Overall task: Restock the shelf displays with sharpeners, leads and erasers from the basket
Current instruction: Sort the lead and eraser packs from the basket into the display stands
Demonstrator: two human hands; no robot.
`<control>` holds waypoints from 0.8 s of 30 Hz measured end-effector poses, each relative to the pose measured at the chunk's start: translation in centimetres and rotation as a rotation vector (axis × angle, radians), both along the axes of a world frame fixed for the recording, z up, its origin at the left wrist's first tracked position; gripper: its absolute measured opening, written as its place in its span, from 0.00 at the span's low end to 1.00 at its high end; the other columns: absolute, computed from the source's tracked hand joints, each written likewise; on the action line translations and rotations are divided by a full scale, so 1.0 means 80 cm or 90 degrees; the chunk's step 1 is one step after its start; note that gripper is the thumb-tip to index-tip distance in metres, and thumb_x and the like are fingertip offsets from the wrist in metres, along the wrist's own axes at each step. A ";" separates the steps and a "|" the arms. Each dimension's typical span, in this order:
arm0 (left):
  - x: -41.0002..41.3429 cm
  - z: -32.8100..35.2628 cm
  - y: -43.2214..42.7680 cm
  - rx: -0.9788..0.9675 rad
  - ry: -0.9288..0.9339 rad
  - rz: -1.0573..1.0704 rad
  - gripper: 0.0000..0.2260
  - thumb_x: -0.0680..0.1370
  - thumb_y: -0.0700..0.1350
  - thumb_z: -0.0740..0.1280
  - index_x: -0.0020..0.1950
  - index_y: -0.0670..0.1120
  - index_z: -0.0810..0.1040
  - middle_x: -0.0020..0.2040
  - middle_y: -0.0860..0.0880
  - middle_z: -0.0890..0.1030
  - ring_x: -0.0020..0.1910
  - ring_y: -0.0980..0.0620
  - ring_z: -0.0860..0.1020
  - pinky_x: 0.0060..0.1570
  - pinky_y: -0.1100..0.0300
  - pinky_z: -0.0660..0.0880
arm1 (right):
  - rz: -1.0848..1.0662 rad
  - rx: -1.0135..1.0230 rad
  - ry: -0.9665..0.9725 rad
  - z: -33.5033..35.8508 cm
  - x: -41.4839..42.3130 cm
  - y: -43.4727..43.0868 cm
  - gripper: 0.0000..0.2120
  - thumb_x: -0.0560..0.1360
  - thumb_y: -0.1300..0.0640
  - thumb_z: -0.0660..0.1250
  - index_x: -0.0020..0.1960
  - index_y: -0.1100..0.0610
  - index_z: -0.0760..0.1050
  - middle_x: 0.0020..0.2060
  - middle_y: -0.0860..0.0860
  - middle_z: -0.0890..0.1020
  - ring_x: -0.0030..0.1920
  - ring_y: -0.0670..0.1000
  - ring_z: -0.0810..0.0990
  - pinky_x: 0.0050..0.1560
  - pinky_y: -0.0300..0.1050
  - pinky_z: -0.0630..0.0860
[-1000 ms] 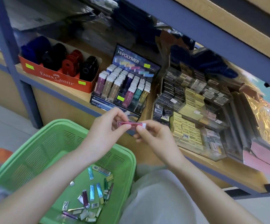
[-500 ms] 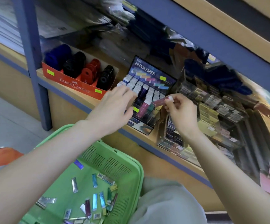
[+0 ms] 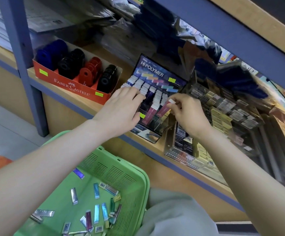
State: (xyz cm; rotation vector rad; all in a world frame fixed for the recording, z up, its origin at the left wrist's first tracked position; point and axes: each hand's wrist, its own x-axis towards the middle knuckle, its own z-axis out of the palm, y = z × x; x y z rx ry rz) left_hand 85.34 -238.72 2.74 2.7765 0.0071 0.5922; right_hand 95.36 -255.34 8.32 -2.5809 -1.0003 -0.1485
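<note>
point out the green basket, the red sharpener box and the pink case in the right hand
green basket (image 3: 129, 165), head view, far rim
red sharpener box (image 3: 70, 86), head view, front panel
pink case (image 3: 172, 101), head view, white end cap

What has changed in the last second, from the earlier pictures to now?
The left hand let go of the pink eraser and moved up to rest on the display rack. The right hand, pinching the eraser, carried it from above the basket to the rack's right rows. Basket and sharpeners stayed put.
</note>
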 end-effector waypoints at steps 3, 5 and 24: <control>0.001 -0.001 -0.001 0.005 -0.003 0.000 0.22 0.78 0.45 0.62 0.72 0.43 0.66 0.67 0.45 0.69 0.69 0.46 0.64 0.71 0.54 0.54 | 0.008 -0.014 0.006 -0.006 0.000 0.000 0.03 0.77 0.60 0.66 0.50 0.57 0.77 0.37 0.47 0.77 0.38 0.45 0.77 0.44 0.39 0.74; 0.000 -0.002 -0.001 0.010 -0.002 0.003 0.22 0.78 0.45 0.62 0.72 0.43 0.66 0.67 0.44 0.69 0.69 0.46 0.64 0.71 0.53 0.54 | -0.001 -0.021 0.014 -0.013 -0.001 0.003 0.06 0.76 0.60 0.68 0.52 0.56 0.76 0.37 0.44 0.76 0.38 0.42 0.75 0.43 0.38 0.74; -0.117 -0.058 -0.001 -0.014 -0.044 0.065 0.17 0.74 0.47 0.56 0.57 0.42 0.77 0.50 0.45 0.77 0.51 0.48 0.72 0.56 0.54 0.63 | 0.213 -0.102 -0.212 -0.080 -0.100 -0.023 0.06 0.74 0.59 0.67 0.50 0.59 0.77 0.44 0.52 0.78 0.43 0.53 0.76 0.42 0.44 0.74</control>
